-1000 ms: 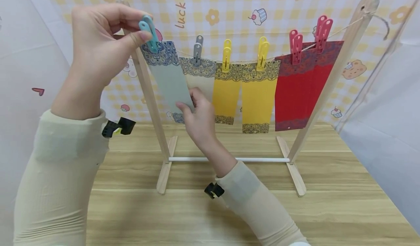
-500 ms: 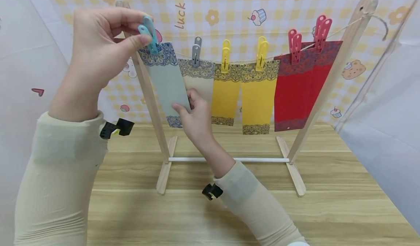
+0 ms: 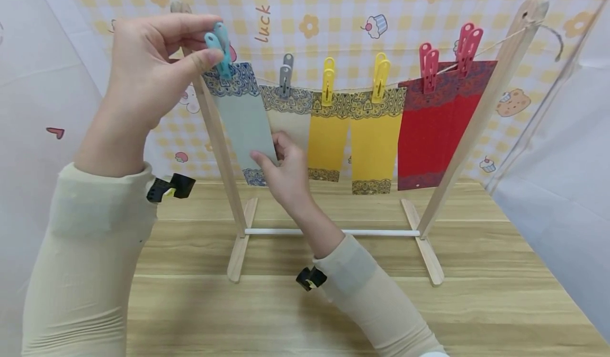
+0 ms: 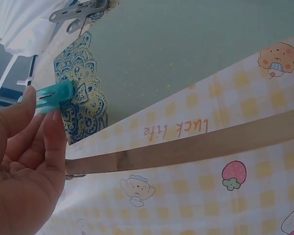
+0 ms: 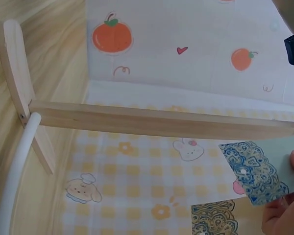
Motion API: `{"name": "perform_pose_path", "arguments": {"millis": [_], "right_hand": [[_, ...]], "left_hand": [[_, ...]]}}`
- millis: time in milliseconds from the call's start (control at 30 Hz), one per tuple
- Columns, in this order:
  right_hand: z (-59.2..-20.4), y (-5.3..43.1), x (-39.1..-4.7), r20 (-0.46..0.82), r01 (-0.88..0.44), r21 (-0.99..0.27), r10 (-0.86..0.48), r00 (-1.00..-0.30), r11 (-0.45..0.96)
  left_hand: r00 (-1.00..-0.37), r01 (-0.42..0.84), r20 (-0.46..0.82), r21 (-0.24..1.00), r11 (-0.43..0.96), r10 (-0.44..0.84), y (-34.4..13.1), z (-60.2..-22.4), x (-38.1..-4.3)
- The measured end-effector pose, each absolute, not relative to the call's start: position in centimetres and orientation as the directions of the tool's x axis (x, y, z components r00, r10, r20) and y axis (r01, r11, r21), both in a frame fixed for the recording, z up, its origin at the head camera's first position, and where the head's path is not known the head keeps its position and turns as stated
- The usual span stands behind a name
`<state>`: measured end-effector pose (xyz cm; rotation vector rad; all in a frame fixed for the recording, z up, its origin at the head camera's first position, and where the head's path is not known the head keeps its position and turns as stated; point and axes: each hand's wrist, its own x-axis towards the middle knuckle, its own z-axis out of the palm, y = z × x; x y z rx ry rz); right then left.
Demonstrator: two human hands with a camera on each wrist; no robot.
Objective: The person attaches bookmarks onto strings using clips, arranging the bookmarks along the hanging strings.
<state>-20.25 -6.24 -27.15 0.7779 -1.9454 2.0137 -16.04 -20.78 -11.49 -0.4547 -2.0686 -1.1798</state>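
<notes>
My left hand [image 3: 152, 73] pinches a light blue clothespin [image 3: 220, 50] between thumb and fingers at the top left of the rack. The clothespin's tip sits on the patterned top edge of a pale green paper card [image 3: 242, 121]. Lower down, my right hand [image 3: 288, 174] holds that card by its right edge, the thumb in front and the fingers behind. In the left wrist view the clothespin [image 4: 56, 94] overlaps the card's blue and gold border [image 4: 83, 98]. To its right, a grey clothespin [image 3: 285, 76] holds a cream card [image 3: 293, 121] on the string.
Two yellow cards [image 3: 374, 140] hang from yellow clothespins [image 3: 380, 79], and red cards [image 3: 424, 140] from red clothespins [image 3: 430, 68]. The wooden rack's left post [image 3: 216, 134] stands behind the green card; a white rod [image 3: 371, 232] joins its feet on the wooden table [image 3: 362, 304].
The green card's lower end has swung slightly left and down with my right hand. My left hand has shifted slightly down and right, still pinching the clothespin.
</notes>
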Motion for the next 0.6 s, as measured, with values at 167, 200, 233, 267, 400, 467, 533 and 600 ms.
{"name": "perform_pose_path", "arguments": {"millis": [167,200,233,267,400,467,533,600], "right_hand": [[-27.5,-5.9,-20.4,0.508,-0.497,-0.861,-0.237,-0.828,-0.108],[-27.6,-5.8,-20.4,0.505,-0.493,-0.863,-0.244,-0.828,-0.112],[-27.6,-5.7,-20.4,0.502,-0.490,-0.864,-0.249,-0.828,-0.114],[-27.7,-5.5,-20.4,0.499,-0.487,-0.866,-0.251,-0.829,-0.113],[-27.9,-4.9,-20.4,0.487,-0.481,-0.872,-0.249,-0.837,-0.088],[-27.9,-4.6,-20.4,0.486,-0.483,-0.872,-0.247,-0.838,-0.075],[-28.1,-4.4,-20.5,0.490,-0.489,-0.870,-0.246,-0.837,-0.068],[-28.2,-4.2,-20.6,0.494,-0.494,-0.867,-0.248,-0.833,-0.069]], "left_hand": [[-0.693,0.589,0.719,0.608,0.532,-0.055,-20.6,-11.5,-16.1],[-0.693,0.587,0.719,0.608,0.535,-0.057,-20.6,-11.5,-16.1],[-0.694,0.585,0.717,0.610,0.534,-0.058,-20.6,-11.5,-16.0],[-0.696,0.583,0.716,0.611,0.536,-0.060,-20.6,-11.5,-16.0],[-0.697,0.585,0.715,0.616,0.527,-0.061,-20.5,-11.5,-16.0],[-0.695,0.590,0.717,0.616,0.523,-0.061,-20.5,-11.5,-16.1],[-0.691,0.591,0.720,0.611,0.527,-0.060,-20.5,-11.5,-16.1],[-0.684,0.590,0.727,0.598,0.543,-0.056,-20.5,-11.5,-16.2]]}}
